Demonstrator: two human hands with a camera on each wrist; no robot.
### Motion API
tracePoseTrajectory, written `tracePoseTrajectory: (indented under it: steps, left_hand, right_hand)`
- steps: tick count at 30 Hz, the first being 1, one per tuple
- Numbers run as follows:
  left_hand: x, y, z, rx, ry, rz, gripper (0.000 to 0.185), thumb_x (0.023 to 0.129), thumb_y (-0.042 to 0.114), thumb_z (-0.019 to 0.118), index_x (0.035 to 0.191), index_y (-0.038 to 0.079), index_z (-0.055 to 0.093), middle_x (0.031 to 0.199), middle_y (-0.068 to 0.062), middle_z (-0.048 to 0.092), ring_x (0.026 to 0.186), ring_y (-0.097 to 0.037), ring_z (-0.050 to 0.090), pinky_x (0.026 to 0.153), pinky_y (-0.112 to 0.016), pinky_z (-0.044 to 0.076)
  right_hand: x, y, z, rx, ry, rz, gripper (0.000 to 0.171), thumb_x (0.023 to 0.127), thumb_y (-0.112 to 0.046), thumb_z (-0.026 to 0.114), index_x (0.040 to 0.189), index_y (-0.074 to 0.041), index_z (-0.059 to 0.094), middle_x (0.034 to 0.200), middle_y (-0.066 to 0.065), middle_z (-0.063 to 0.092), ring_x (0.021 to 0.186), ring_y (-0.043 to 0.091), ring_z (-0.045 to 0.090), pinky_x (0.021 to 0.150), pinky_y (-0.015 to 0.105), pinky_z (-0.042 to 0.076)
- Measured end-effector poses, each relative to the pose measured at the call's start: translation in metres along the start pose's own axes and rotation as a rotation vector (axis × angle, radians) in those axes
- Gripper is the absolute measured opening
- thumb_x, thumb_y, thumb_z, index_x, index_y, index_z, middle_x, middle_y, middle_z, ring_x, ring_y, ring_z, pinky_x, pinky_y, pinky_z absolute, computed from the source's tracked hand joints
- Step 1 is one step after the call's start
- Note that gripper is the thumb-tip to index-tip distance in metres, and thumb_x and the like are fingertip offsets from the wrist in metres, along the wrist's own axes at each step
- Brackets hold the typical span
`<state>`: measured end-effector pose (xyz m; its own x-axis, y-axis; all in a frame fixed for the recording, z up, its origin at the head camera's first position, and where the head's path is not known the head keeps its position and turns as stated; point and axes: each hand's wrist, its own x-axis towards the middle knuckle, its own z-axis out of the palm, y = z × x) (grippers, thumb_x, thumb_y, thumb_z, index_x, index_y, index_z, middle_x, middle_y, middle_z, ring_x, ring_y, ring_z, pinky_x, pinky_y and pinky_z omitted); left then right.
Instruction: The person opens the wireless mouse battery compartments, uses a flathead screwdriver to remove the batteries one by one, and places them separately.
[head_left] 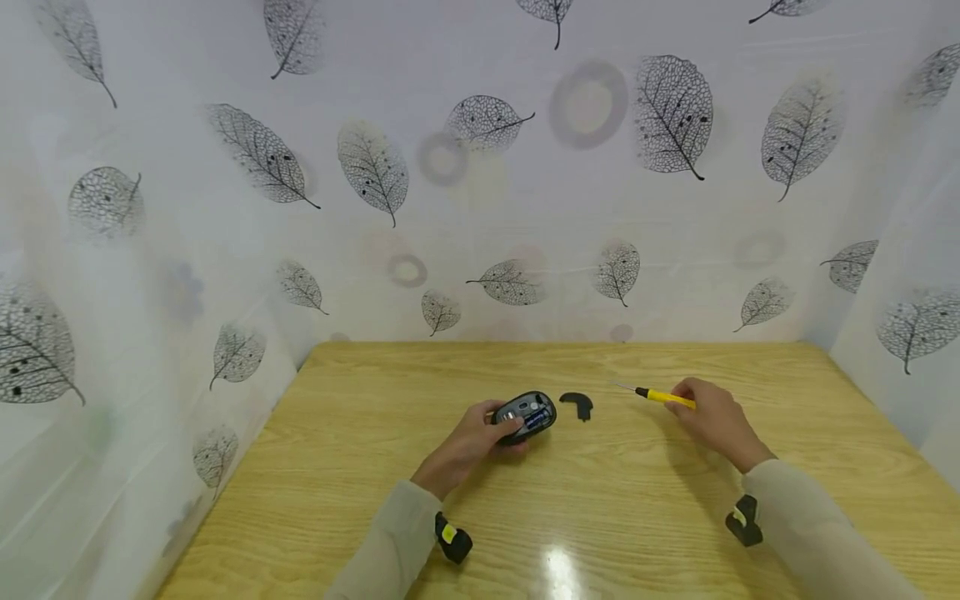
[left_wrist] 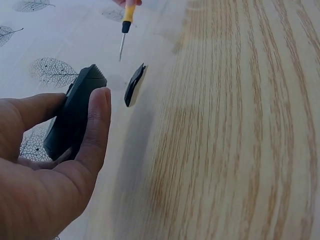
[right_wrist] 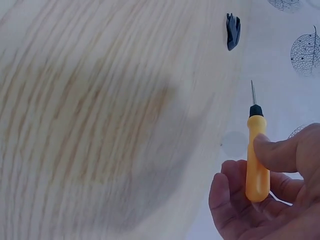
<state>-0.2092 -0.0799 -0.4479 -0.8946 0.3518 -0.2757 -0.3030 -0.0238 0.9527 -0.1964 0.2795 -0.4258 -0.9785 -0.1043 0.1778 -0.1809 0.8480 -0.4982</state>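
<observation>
Wooden table [head_left: 600, 517] against leaf-print backdrop [head_left: 375, 167], left hand [head_left: 465, 446] fingers curled around upturned computer mouse [head_left: 527, 414] mid-table, battery bay exposed, right hand [head_left: 716, 421] pinching yellow screwdriver [head_left: 663, 397], black battery cover [head_left: 577, 405] lying between them

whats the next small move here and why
Probably bring the screwdriver in the right hand over to the mouse. The left hand holds it underside up, its cover lies off beside it, and the tip is apart from it.
</observation>
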Motion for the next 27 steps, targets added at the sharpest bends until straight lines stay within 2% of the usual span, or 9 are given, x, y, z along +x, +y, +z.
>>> tracePoseTrajectory:
  steps: [5, 14, 21, 27]
  left_hand:
    - [0.001, 0.0, 0.001, 0.012, 0.014, -0.01, 0.056, 0.101, 0.013, 0.066, 0.147, -0.005, 0.041, 0.129, -0.026, 0.056, 0.094, -0.029, 0.073, 0.087, -0.038, 0.059]
    - [0.0, 0.0, 0.0, 0.015, 0.005, 0.002, 0.055, 0.101, 0.015, 0.066, 0.147, -0.004, 0.042, 0.133, -0.026, 0.053, 0.102, -0.032, 0.071, 0.092, -0.039, 0.058]
    - [-0.001, 0.0, 0.0, -0.003, 0.005, 0.001, 0.054, 0.101, 0.014, 0.065, 0.148, -0.002, 0.043, 0.135, -0.027, 0.052, 0.103, -0.033, 0.071, 0.091, -0.041, 0.058]
    - [-0.002, 0.0, 0.0, 0.001, 0.027, 0.001, 0.056, 0.1, 0.015, 0.066, 0.148, -0.003, 0.042, 0.133, -0.029, 0.053, 0.102, -0.035, 0.071, 0.089, -0.04, 0.059]
  right_hand:
    - [0.001, -0.005, -0.002, 0.036, 0.011, -0.001, 0.021, 0.096, -0.009, 0.067, 0.105, 0.01, 0.064, 0.103, 0.027, 0.066, 0.091, 0.043, 0.063, 0.076, 0.059, 0.052]
    - [0.0, -0.015, -0.004, 0.096, -0.008, -0.015, 0.023, 0.1, -0.011, 0.064, 0.11, 0.009, 0.062, 0.108, 0.028, 0.065, 0.094, 0.041, 0.064, 0.078, 0.057, 0.054]
    - [0.0, -0.022, -0.003, 0.175, -0.037, -0.008, 0.026, 0.101, -0.011, 0.064, 0.115, 0.01, 0.06, 0.104, 0.025, 0.066, 0.08, 0.029, 0.069, 0.065, 0.038, 0.06]
    - [0.002, -0.03, -0.002, 0.216, -0.045, -0.003, 0.027, 0.099, -0.009, 0.067, 0.114, 0.012, 0.061, 0.098, 0.021, 0.067, 0.078, 0.03, 0.07, 0.061, 0.031, 0.059]
